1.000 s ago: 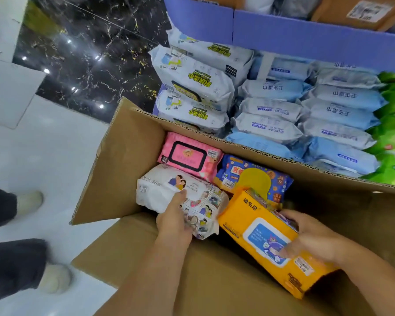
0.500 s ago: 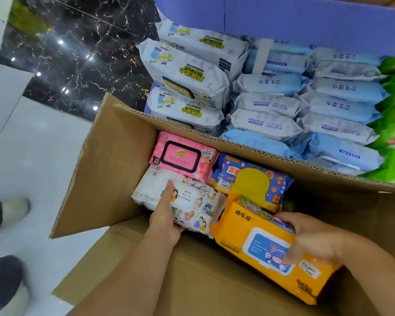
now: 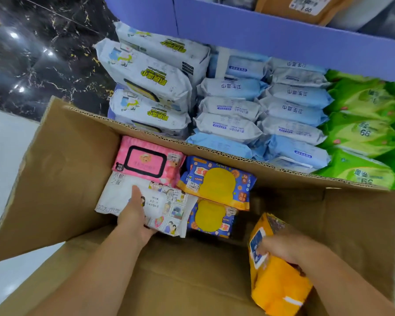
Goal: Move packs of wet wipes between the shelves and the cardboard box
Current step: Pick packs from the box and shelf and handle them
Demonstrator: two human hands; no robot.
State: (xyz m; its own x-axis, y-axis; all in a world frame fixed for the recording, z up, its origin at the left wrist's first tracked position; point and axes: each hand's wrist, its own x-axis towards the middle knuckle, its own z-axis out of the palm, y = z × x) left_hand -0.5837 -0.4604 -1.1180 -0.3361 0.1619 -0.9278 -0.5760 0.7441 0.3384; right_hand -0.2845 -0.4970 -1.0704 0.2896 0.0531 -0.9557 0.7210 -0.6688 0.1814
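Support under white cartoon-printed pack (image 3: 121, 197) before lifting: slide deeper beneath near edge, then raise level out of cardboard box (image 3: 62, 169), clear of pink pack (image 3: 146, 160) touching its far side. Left hand (image 3: 135, 221): thumb flat on top, other digits curled round near edge, pinching it. Right hand (image 3: 283, 247): wrapped tightly round orange pack (image 3: 276, 286), tipped on edge over box's right half.

Matt cardboard, shiny film

The cardboard box (image 3: 62, 174) is showing matt brown board with a rough corrugated rim; the white pack (image 3: 116, 195), orange pack (image 3: 276, 288) and shelf packs (image 3: 233, 128) are gleaming as smooth, crinkled plastic film; the black marble floor (image 3: 32, 69) is reflecting lights glossily; the purple shelf front (image 3: 283, 39) is looking matt.
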